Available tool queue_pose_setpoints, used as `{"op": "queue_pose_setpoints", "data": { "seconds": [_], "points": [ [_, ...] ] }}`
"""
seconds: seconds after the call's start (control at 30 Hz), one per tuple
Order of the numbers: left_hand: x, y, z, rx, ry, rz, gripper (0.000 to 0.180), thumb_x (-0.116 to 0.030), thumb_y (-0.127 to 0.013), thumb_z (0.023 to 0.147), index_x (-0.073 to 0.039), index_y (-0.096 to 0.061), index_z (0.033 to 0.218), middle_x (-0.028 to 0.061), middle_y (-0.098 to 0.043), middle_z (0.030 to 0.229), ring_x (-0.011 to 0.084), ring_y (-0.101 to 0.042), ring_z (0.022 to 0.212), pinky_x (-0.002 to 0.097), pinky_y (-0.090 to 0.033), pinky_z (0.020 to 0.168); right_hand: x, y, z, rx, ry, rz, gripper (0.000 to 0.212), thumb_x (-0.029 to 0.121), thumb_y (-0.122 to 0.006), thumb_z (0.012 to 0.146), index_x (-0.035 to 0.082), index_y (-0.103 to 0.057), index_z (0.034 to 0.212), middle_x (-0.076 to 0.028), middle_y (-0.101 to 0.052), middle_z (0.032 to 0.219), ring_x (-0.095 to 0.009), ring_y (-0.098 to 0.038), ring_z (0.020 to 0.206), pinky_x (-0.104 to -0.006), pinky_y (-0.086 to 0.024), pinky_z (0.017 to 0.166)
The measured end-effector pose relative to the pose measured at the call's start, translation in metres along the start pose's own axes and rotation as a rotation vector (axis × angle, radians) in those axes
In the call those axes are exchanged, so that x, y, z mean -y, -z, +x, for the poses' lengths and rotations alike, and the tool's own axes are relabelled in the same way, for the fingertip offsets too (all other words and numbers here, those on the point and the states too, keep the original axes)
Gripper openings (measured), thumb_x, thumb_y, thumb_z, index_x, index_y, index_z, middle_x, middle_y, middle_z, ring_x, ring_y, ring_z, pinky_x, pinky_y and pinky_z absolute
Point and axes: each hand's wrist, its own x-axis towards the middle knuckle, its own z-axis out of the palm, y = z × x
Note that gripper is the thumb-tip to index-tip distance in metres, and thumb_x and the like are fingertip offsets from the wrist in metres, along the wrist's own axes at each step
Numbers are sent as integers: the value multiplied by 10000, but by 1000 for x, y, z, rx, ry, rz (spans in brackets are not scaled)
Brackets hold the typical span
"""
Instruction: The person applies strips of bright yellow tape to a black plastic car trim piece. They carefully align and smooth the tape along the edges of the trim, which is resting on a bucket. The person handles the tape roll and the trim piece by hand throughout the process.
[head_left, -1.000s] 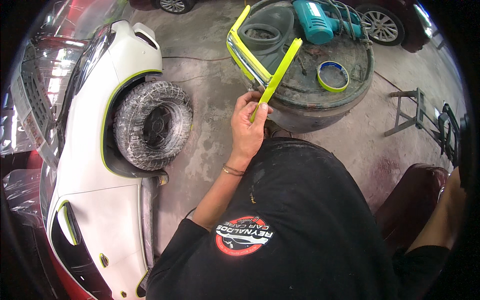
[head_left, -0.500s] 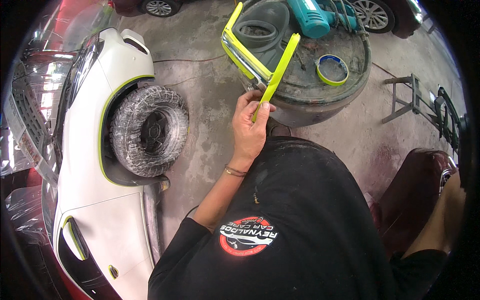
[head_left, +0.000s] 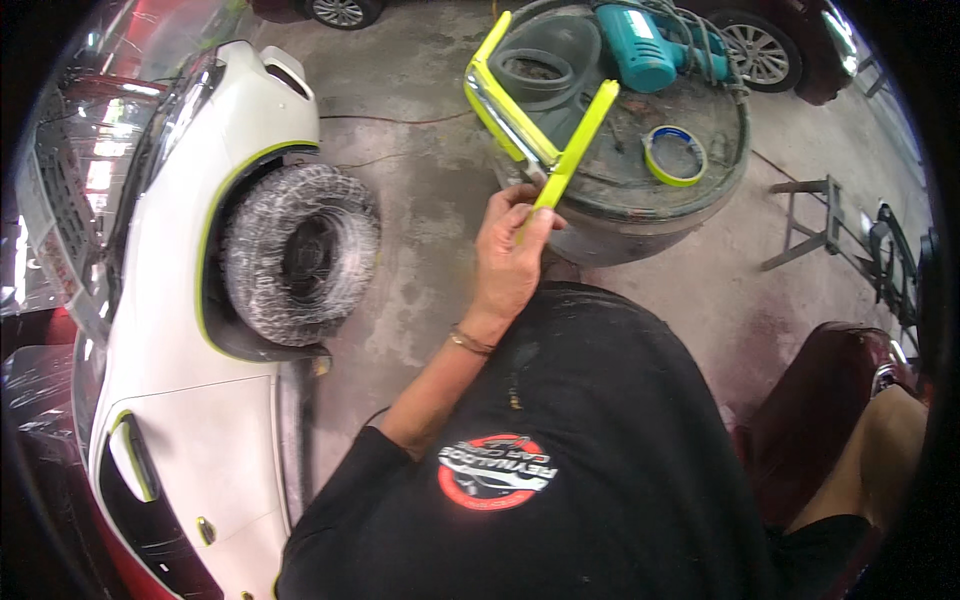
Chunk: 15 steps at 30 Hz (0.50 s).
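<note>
White car [head_left: 160,340]: along the left side.
Dark drum [head_left: 622,175]: upright, ahead.
Chrome trim [head_left: 510,118]: held before the drum's near-left edge, contact unclear; long bar slants far-left to near-right, open side facing away; pose matches half a second ago.
Left hand [head_left: 513,250]: pinching the trim's near end, grip unchanged.
Right hand: out of view, state cannot be told.
Masking-tape roll [head_left: 678,181]: on the drum.

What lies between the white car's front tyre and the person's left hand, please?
In the head view, patchy grey concrete floor shows between the tyre and the left hand.
</note>
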Motion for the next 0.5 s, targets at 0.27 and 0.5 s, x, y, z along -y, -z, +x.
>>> {"op": "queue_pose_setpoints", "data": {
  "seconds": [0.27,0.5],
  "points": [
    [6,6,0,-15,0,-5,273,-183,-693,1144,27,-843,1058,118,-597,1420,156,-643,1222,313,-574,1022,3,-2,6,-14,48,16,302,260,-791,1062,54,-762,1280,-125,-812,1122,-309,-785,1018,-439,-624,897],
    [4,20,-15,-24,-7,92,269,-183,-686,1141,25,-842,1069,125,-603,1435,158,-658,1192,315,-576,1000,3,-4,12,-66,65,82,304,265,-798,1055,54,-761,1270,-131,-810,1108,-322,-786,1007,-444,-623,892]
  ]
}}
